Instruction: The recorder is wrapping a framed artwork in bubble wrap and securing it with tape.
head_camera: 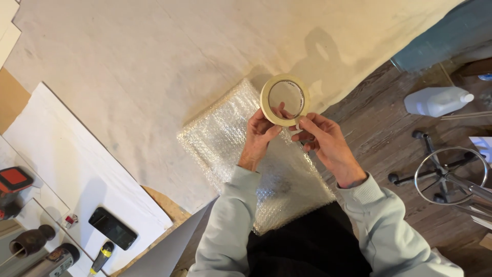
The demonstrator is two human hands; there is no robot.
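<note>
Far left: orange-black tool at the edge, dark phone flat on a white board, yellow-handled screwdriver just below it. Centre: bubble-wrapped flat package, clear, rectangular, lying on the pale table, partly under the forearms. Above it, roll of cream tape held up off the wrap. Left hand has its grip closed on the roll's lower left rim; right hand pinches at the roll's bottom edge, grip narrow, thumb & forefinger together. Right side: wood floor, white plastic jug on its side, metal stool ring w/ castors nearby.
</note>
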